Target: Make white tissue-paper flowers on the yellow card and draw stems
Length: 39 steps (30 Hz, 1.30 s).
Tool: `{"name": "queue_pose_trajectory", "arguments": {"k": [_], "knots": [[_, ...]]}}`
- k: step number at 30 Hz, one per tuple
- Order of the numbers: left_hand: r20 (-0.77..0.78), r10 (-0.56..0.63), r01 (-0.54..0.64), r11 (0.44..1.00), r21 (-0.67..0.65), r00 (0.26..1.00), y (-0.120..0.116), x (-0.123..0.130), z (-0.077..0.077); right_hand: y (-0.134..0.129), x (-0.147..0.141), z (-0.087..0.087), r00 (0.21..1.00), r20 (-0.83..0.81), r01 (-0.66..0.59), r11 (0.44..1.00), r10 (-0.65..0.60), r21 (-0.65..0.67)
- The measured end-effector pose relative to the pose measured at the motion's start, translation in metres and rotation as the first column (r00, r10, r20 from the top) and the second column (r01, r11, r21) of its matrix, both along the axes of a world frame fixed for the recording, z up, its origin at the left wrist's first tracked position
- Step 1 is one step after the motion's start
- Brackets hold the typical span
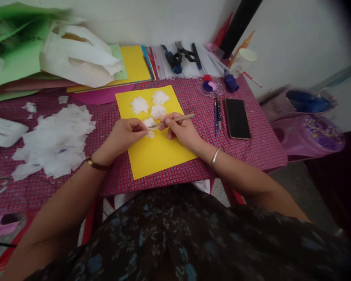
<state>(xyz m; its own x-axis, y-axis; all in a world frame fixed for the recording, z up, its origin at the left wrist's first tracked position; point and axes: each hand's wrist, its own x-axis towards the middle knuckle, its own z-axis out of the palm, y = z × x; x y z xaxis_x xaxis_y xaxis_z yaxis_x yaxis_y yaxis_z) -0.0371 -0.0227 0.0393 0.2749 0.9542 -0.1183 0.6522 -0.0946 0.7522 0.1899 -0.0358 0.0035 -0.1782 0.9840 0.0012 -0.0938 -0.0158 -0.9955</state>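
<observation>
A yellow sheet [152, 158] lies at a slant on the table, with several crumpled white paper tufts [139, 105] on its upper half. My right hand [179, 128] grips a slim wooden stick [185, 117], whose tip points left at the lowest tuft [148, 122]. Thumb and fingers pinched, my left hand [127, 134] meets that tip over the sheet. A small white paper piece [150, 134] shows at its fingertips. Left of this hand spreads a heap of white paper pieces [57, 138].
Pliers [185, 52], coloured paper [134, 62] and a white cut-out sheet [78, 54] lie along the back. To the right are a phone [237, 118], thin brushes [215, 117], a paint dish [210, 86] and a blue bottle [231, 82]. A pink bin [292, 136] stands beyond the table edge.
</observation>
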Motion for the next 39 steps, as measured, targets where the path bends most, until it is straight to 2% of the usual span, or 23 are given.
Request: {"name": "queue_pose_trajectory", "arguments": {"k": [3,6,14,18,21,25,29,30,32,34,36,39], "knots": [[-0.050,0.079,-0.078,0.997,0.030,0.996,-0.001,0.011,-0.002,-0.001,0.002,0.001,0.998,-0.054,0.041,0.998,-0.038,0.055],[-0.046,0.103,-0.100,0.993,0.062,0.994,0.001,0.013,-0.005,-0.005,0.005,0.005,0.997,-0.064,0.057,0.991,-0.050,0.122],[-0.045,0.136,-0.131,0.987,0.094,0.990,0.002,0.015,-0.005,-0.008,-0.001,0.005,0.983,0.165,-0.101,0.986,0.079,0.129],[0.032,0.154,-0.156,0.980,0.121,0.988,0.003,0.012,-0.009,-0.008,0.000,-0.001,0.956,0.275,-0.148,0.974,0.097,0.173],[0.152,0.189,-0.202,0.977,0.075,0.970,0.004,0.008,-0.013,-0.012,0.004,-0.002,0.909,0.409,-0.195,0.949,0.080,0.249],[0.231,0.232,-0.238,0.971,-0.002,0.945,0.007,0.004,-0.014,-0.018,0.006,0.000,0.806,0.592,-0.298,0.859,-0.007,0.415],[0.269,0.213,-0.218,0.976,-0.009,0.939,0.007,0.003,-0.015,-0.025,0.007,0.003,0.693,0.720,-0.394,0.826,-0.021,0.403],[0.284,0.210,-0.216,0.976,-0.012,0.936,0.007,0.003,-0.015,-0.025,0.007,0.004,0.702,0.712,-0.398,0.820,-0.017,0.412],[0.334,0.219,-0.221,0.975,-0.034,0.917,0.008,0.005,-0.018,-0.024,0.008,0.005,0.794,0.608,-0.336,0.829,-0.006,0.447],[0.416,0.240,-0.224,0.971,-0.087,0.877,0.010,0.006,-0.019,-0.020,0.009,0.005,0.918,0.397,-0.176,0.892,-0.004,0.416],[0.488,0.264,-0.224,0.965,-0.138,0.832,0.014,0.001,-0.017,-0.014,0.009,0.005,0.983,0.181,-0.023,0.964,-0.027,0.265],[0.550,0.299,-0.279,0.953,-0.123,0.780,0.019,-0.026,0.001,-0.007,0.010,0.006,0.999,0.022,0.041,0.998,-0.042,0.040]]}}
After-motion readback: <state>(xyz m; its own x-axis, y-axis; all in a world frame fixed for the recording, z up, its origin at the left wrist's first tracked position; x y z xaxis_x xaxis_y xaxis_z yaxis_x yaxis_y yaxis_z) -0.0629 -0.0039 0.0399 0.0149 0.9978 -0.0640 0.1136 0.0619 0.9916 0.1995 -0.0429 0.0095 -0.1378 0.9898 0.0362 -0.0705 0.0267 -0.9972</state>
